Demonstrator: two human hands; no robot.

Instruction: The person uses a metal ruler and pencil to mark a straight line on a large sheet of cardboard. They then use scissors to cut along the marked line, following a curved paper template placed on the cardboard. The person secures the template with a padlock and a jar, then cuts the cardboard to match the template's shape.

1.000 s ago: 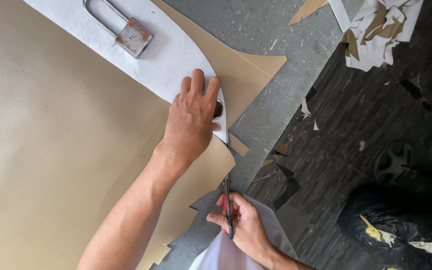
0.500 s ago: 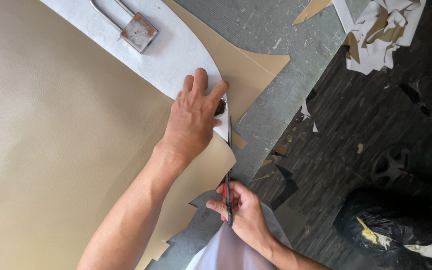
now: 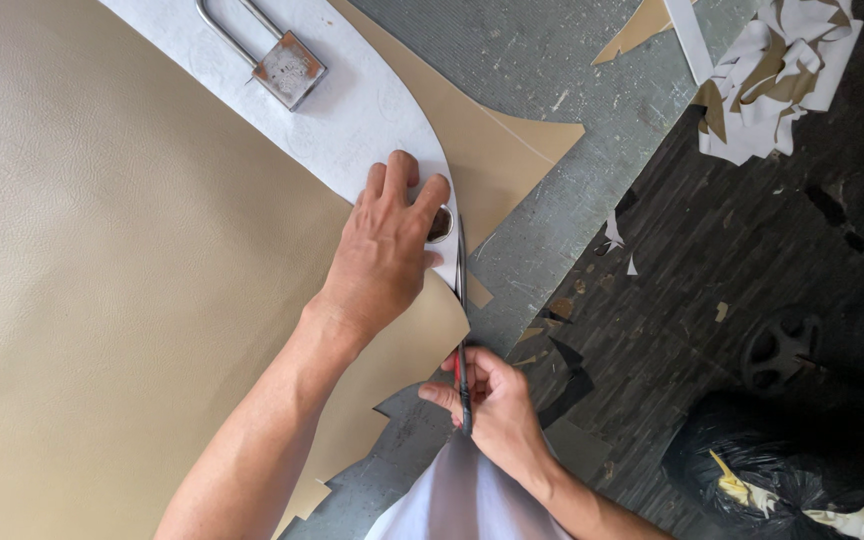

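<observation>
My left hand presses flat on the tip of a white curved pattern that lies on a large tan leather-like sheet. My right hand grips scissors with red-lined handles; their blades run up along the pattern's right edge through the tan sheet. A small round hole in the pattern shows just beside my left fingertips. The lower part of the scissors is hidden inside my right fist.
A rusty padlock weighs the pattern down at the top. The grey worktable ends diagonally at the right. Off-cut scraps pile up at top right, and a black bag lies on the dark floor.
The scissors and my right hand have advanced upward along the pattern's edge. My left hand stays pressed on the pattern tip.
</observation>
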